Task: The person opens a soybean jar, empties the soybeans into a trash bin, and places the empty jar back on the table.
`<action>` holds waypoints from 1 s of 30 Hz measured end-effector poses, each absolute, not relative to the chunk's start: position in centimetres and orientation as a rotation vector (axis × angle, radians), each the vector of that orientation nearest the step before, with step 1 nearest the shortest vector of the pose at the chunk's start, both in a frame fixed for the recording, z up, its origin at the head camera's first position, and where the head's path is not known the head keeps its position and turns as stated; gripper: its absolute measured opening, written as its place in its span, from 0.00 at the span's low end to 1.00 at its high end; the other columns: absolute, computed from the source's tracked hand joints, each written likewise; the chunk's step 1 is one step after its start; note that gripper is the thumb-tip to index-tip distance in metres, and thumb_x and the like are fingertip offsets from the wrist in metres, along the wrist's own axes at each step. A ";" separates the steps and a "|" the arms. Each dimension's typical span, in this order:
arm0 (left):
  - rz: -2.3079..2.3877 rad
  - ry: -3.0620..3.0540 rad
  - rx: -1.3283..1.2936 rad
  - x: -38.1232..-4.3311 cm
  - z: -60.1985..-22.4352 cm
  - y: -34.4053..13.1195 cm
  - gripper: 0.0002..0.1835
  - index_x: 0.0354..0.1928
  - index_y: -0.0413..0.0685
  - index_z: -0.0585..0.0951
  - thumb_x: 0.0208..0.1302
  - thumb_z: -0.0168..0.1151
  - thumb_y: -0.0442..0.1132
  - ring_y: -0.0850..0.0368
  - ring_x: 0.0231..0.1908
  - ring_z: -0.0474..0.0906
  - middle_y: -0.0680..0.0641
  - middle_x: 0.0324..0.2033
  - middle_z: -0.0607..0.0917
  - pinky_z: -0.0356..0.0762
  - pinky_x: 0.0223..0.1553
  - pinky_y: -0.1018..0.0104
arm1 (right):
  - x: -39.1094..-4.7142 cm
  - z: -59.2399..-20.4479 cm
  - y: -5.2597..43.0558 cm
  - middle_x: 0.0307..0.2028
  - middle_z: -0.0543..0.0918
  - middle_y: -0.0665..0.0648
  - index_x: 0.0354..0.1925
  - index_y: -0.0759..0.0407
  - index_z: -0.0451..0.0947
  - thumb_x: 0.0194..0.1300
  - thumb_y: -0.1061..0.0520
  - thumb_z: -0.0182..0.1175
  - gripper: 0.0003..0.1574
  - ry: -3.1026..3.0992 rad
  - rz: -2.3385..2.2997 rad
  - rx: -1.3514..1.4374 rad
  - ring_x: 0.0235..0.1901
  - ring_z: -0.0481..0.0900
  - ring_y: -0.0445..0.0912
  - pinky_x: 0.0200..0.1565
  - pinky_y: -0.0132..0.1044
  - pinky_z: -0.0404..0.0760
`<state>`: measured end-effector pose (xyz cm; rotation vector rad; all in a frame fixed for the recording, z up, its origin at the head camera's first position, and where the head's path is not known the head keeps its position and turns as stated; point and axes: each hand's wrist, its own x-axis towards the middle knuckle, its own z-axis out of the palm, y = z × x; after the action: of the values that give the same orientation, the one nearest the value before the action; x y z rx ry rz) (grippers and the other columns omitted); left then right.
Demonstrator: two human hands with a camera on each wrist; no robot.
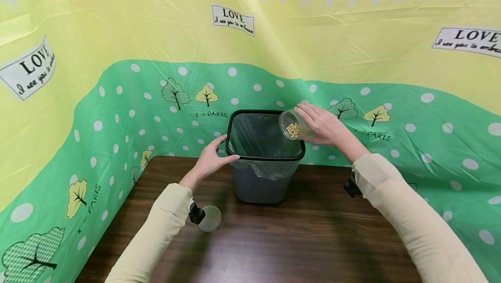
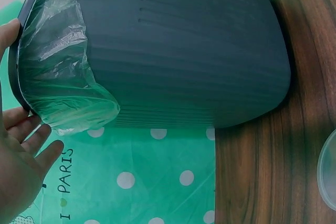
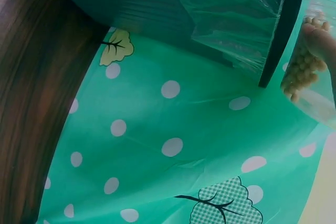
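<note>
A dark grey trash bin point(image 1: 260, 183) with a black rim and a clear plastic liner point(image 1: 250, 133) stands on the table. My left hand point(image 1: 209, 161) touches the rim at its near left corner, thumb and fingers spread apart. In the left wrist view, the fingertips point(image 2: 23, 116) meet the rim and the liner's edge hangs over the outside. My right hand point(image 1: 322, 124) grips a clear jar point(image 1: 287, 120), tilted on its side with its mouth over the right part of the bin. Pale yellow beans, like soybeans point(image 1: 293, 130), lie inside the jar, also seen in the right wrist view.
A round clear lid point(image 1: 210, 218) lies on the brown wooden table point(image 1: 270, 248), near my left wrist. Behind the bin hangs a green and yellow printed cloth point(image 1: 203, 135), which also covers the left and right sides.
</note>
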<state>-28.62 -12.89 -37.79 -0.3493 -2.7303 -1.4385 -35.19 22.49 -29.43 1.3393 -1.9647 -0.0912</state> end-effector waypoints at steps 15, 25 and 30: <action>-1.447 -2.725 -0.367 -28.6 -37.9 -12.7 0.47 0.68 0.58 0.58 0.47 0.64 0.62 0.52 0.66 0.52 0.50 0.67 0.58 0.59 0.60 0.48 | -34.6 -29.3 22.8 0.58 0.68 0.69 0.59 0.70 0.64 0.39 0.59 0.71 0.49 -1.986 -0.200 1.396 0.59 0.64 0.60 0.56 0.55 0.64; -1.459 -2.723 -0.360 -28.5 -37.8 -12.8 0.46 0.68 0.58 0.58 0.48 0.65 0.61 0.51 0.65 0.55 0.51 0.67 0.58 0.62 0.59 0.50 | -34.6 -29.6 22.6 0.59 0.67 0.69 0.60 0.71 0.63 0.40 0.60 0.71 0.49 -1.985 -0.213 1.394 0.59 0.63 0.61 0.57 0.55 0.63; -1.477 -2.725 -0.355 -28.4 -37.6 -12.9 0.47 0.68 0.58 0.58 0.47 0.65 0.62 0.50 0.64 0.57 0.51 0.67 0.58 0.63 0.58 0.50 | -34.4 -29.7 22.6 0.58 0.67 0.68 0.60 0.70 0.63 0.37 0.58 0.74 0.52 -2.007 -0.195 1.358 0.59 0.62 0.60 0.57 0.55 0.64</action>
<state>-28.36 -12.87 -37.65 -0.3546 -2.7249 -1.4773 -34.38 22.64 -29.65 1.3582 -2.0066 -0.1948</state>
